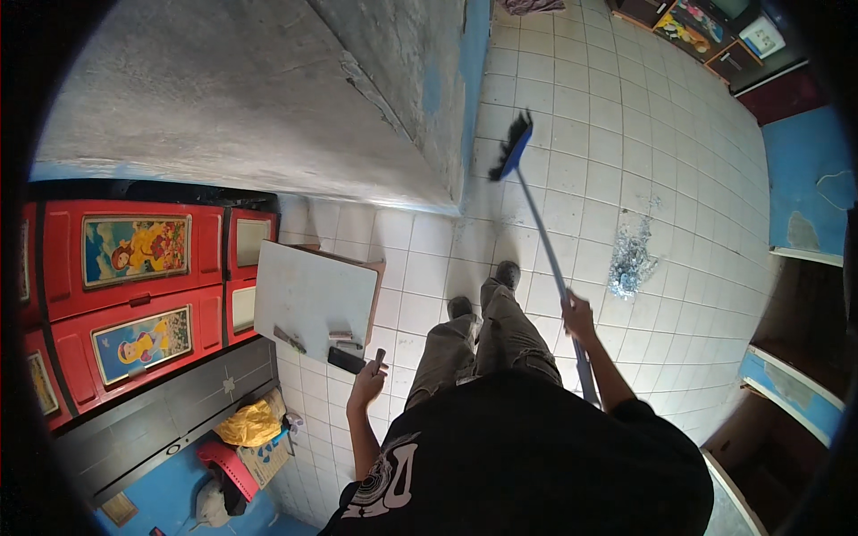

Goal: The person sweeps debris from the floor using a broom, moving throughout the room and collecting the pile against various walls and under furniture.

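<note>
My right hand (579,317) is closed around the grey handle of a broom (543,228). The broom's blue head with black bristles (513,150) is at the far end, beside the corner of the grey wall, its bristles facing left and slightly blurred. On the tiles right of the broom lies a loose heap of shiny silver-blue scraps (629,261). My left hand (366,386) is closed on a flat dark slab that looks like a phone (345,359), near the edge of a small white-topped table (317,290).
White floor tiles (599,134) run under my feet. A grey wall (268,116) juts out at left. Red drawers with pictures (134,268) stand at left, near a yellow cloth (252,423). Shelves (697,31) are far right; blue-fronted furniture (809,179) lines the right side.
</note>
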A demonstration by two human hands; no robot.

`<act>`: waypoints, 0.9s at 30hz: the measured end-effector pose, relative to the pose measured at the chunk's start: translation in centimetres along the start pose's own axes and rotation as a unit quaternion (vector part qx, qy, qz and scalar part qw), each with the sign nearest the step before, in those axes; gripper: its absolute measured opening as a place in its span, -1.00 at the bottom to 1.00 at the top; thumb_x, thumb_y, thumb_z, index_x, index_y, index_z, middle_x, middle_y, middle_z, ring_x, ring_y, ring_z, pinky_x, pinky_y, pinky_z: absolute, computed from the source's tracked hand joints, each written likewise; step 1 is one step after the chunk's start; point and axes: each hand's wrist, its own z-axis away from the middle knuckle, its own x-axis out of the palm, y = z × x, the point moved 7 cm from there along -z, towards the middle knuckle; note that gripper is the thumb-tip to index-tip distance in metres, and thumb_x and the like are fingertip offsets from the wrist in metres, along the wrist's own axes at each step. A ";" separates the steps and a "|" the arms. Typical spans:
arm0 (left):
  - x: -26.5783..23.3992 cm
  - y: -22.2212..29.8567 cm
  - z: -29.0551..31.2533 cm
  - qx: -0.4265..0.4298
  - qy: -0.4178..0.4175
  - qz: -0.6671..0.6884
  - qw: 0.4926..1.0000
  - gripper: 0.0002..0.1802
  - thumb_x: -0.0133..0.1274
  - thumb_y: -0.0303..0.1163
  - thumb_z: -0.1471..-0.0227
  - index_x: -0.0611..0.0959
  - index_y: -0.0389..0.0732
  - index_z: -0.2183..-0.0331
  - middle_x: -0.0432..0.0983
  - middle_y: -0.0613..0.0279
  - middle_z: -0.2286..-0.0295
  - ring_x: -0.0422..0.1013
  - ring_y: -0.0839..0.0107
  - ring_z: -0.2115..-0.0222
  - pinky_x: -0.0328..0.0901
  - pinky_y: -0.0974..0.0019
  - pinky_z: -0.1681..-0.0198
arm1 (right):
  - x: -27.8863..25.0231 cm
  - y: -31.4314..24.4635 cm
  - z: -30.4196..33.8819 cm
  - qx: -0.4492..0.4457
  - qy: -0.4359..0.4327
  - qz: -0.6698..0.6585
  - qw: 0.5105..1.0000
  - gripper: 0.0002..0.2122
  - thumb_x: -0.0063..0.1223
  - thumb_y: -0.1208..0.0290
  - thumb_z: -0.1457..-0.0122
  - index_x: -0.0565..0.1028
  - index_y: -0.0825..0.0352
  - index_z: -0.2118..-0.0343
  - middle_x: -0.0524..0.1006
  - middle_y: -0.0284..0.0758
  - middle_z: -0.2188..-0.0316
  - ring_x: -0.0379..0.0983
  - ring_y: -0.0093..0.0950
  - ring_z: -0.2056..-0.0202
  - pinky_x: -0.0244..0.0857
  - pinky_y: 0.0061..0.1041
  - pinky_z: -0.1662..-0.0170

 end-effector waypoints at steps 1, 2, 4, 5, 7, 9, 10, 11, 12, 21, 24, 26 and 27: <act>0.3 0.7 -0.3 -0.002 -0.014 -0.003 1.000 -0.65 -0.29 -0.56 0.29 0.43 -0.34 0.33 0.40 0.16 0.50 0.34 0.44 0.51 0.26 0.43 0.43 | -0.9 -0.6 -2.3 -0.021 0.024 0.006 0.999 -0.61 -0.18 0.33 -0.01 0.21 0.27 0.05 0.26 -0.43 0.86 0.18 -0.62 0.88 0.10 -0.62 0.84; 0.4 0.7 0.0 -0.003 -0.011 -0.003 1.000 -0.65 -0.29 -0.56 0.29 0.43 -0.34 0.33 0.40 0.16 0.50 0.34 0.44 0.51 0.26 0.43 0.43 | -1.1 -1.2 -5.2 -0.034 0.042 0.007 0.999 -0.61 -0.18 0.33 0.00 0.21 0.27 0.06 0.27 -0.41 0.86 0.19 -0.61 0.87 0.10 -0.61 0.83; 0.7 0.1 1.2 -0.009 0.020 0.023 0.999 -0.66 -0.28 -0.56 0.28 0.44 -0.33 0.33 0.40 0.17 0.53 0.34 0.46 0.51 0.26 0.42 0.43 | -0.4 -2.2 -12.3 -0.066 0.088 0.016 0.994 -0.61 -0.16 0.33 0.02 0.24 0.28 0.08 0.29 -0.38 0.85 0.21 -0.59 0.86 0.12 -0.59 0.82; 0.9 -1.3 2.0 -0.031 0.011 -0.001 0.999 -0.67 -0.28 -0.57 0.27 0.44 -0.32 0.33 0.41 0.20 0.54 0.34 0.47 0.52 0.26 0.43 0.44 | 0.4 -3.2 -15.7 -0.086 0.112 0.024 0.990 -0.61 -0.15 0.33 0.03 0.25 0.29 0.09 0.30 -0.37 0.84 0.23 -0.57 0.85 0.13 -0.57 0.81; 1.2 -2.0 3.8 -0.062 0.020 0.028 0.997 -0.76 -0.18 -0.40 0.21 0.47 -0.25 0.40 0.42 0.08 0.56 0.37 0.30 0.48 0.23 0.30 0.42 | 2.3 -6.3 -20.7 -0.099 0.091 0.079 0.988 -0.64 -0.14 0.36 0.04 0.28 0.30 0.12 0.32 -0.35 0.83 0.24 -0.54 0.84 0.16 -0.56 0.79; 1.6 -3.1 5.7 -0.102 0.019 0.047 0.994 -0.75 -0.22 -0.44 0.21 0.47 -0.26 0.40 0.43 0.10 0.56 0.36 0.40 0.51 0.24 0.38 0.43 | 4.7 -8.3 -22.9 -0.078 0.064 0.068 0.993 -0.67 -0.15 0.38 0.05 0.30 0.32 0.16 0.33 -0.33 0.81 0.25 -0.52 0.84 0.18 -0.55 0.79; 1.9 -3.1 5.7 -0.100 0.019 0.069 0.992 -0.76 -0.23 -0.50 0.19 0.45 -0.30 0.39 0.42 0.13 0.56 0.36 0.44 0.52 0.26 0.42 0.44 | 5.4 -8.4 -23.4 -0.049 0.046 0.060 0.996 -0.69 -0.15 0.40 0.05 0.32 0.35 0.20 0.35 -0.31 0.79 0.27 -0.50 0.83 0.20 -0.54 0.78; 1.9 -2.8 5.7 -0.094 0.014 0.087 0.992 -0.77 -0.25 -0.57 0.18 0.44 -0.33 0.38 0.41 0.16 0.56 0.35 0.47 0.54 0.28 0.45 0.45 | 5.3 -7.0 -24.2 -0.046 0.049 0.057 0.996 -0.69 -0.15 0.40 0.05 0.32 0.35 0.20 0.35 -0.31 0.79 0.27 -0.50 0.83 0.20 -0.54 0.78; 2.1 -1.9 5.0 -0.086 0.000 0.080 0.993 -0.77 -0.25 -0.57 0.18 0.44 -0.33 0.38 0.41 0.16 0.56 0.35 0.47 0.54 0.28 0.45 0.45 | 5.9 -5.8 -24.9 -0.218 0.029 0.379 0.899 -0.73 -0.18 0.40 0.05 0.34 0.36 0.26 0.36 -0.28 0.76 0.29 -0.47 0.82 0.21 -0.54 0.77; 0.9 -0.2 1.0 -0.030 0.000 0.016 0.999 -0.72 -0.27 -0.60 0.24 0.43 -0.35 0.37 0.42 0.14 0.50 0.34 0.46 0.53 0.27 0.42 0.44 | 7.2 5.1 -5.1 -0.128 -0.021 0.243 0.961 -0.71 -0.23 0.31 0.06 0.40 0.38 0.33 0.42 -0.12 0.67 0.36 -0.37 0.75 0.28 -0.46 0.67; 0.3 0.9 -0.8 0.033 0.003 0.055 0.998 -0.71 -0.24 -0.45 0.28 0.47 -0.30 0.41 0.42 0.06 0.55 0.36 0.27 0.50 0.23 0.31 0.43 | 4.5 3.9 0.8 -0.145 -0.015 0.148 0.978 -0.70 -0.20 0.31 0.05 0.40 0.34 0.27 0.43 -0.15 0.68 0.34 -0.40 0.76 0.27 -0.47 0.66; -0.2 1.5 -1.0 0.039 0.018 0.046 0.998 -0.71 -0.24 -0.46 0.30 0.47 -0.30 0.41 0.42 0.03 0.55 0.36 0.24 0.47 0.23 0.30 0.40 | 2.8 4.6 4.1 0.007 -0.086 0.106 0.991 -0.73 -0.22 0.30 0.07 0.39 0.27 0.30 0.42 -0.07 0.64 0.42 -0.32 0.57 0.29 -0.38 0.52; -0.3 0.8 -1.3 0.028 0.023 0.051 0.998 -0.71 -0.24 -0.46 0.30 0.47 -0.29 0.42 0.42 0.03 0.54 0.36 0.23 0.46 0.23 0.30 0.39 | 1.6 3.5 6.1 0.067 -0.096 0.100 0.988 -0.72 -0.23 0.31 0.04 0.37 0.25 0.24 0.41 -0.13 0.71 0.38 -0.38 0.72 0.27 -0.45 0.66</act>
